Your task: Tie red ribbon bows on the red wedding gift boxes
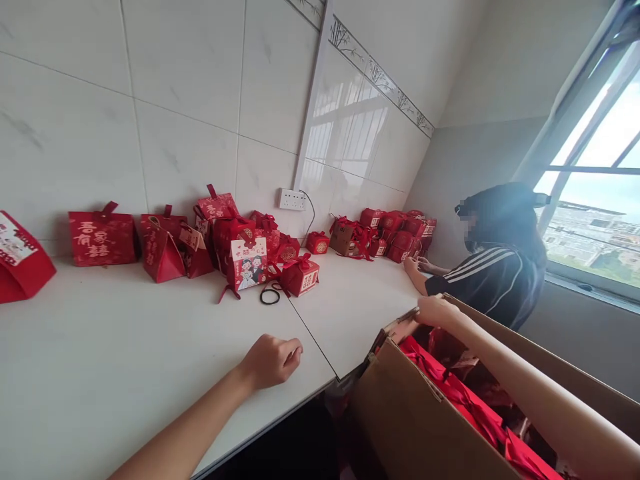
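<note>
My left hand rests on the white table near its front edge, curled into a loose fist with nothing visible in it. My right arm reaches across a large open cardboard box at the lower right. At the box's far end, my right hand is closed over the rim; its fingertips are partly hidden. Inside the box lie red gift boxes with red ribbons, partly covered by my forearm. A black cord loop lies on the table beyond my left hand.
Red gift boxes with ribbons stand along the tiled wall, more of them stacked at the table's far end. A power strip with a cable is on the wall. A co-worker sits by the window, hands at the table.
</note>
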### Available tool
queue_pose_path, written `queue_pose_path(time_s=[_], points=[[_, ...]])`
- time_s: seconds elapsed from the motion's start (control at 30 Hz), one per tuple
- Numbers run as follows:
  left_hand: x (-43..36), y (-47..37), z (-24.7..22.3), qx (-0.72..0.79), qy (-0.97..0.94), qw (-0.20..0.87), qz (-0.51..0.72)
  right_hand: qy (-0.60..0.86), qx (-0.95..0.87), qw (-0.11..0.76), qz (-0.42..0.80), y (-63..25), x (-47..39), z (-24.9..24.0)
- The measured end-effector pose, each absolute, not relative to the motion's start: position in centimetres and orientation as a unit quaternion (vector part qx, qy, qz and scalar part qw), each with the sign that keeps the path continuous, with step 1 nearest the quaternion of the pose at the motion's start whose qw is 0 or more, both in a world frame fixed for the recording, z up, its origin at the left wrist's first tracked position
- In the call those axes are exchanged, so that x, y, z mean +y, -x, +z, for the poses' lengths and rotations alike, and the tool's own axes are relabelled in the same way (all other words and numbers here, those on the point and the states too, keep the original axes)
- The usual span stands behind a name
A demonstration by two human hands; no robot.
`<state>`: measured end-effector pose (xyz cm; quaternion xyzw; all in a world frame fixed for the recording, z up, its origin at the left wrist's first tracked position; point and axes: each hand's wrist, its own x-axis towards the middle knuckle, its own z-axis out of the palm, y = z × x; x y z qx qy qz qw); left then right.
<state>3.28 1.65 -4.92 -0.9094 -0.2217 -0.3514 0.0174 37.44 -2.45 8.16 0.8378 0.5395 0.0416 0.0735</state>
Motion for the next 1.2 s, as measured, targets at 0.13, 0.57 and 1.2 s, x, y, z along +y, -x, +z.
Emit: queue_pose_path(time_s=[0.13,0.57,1.2], points=[[1.6,-3.3,-5.1,-0.219,0.904,0.015,-0.366,-0.77,0.636,0.024,0.056,-31.1,2.2,10.5],[1.6,-2.2,-4.5,-0.288,0.865,-0.047,-0.408,-0.684,0.721,-0.109,-0.02,-20.1,13.3,5.2],[3.8,-1.1,-2.0,-0.391,0.699,-0.356,-0.482,-0.333,0.884,-0.16,-0.287,-23.1,1.7,3.8]])
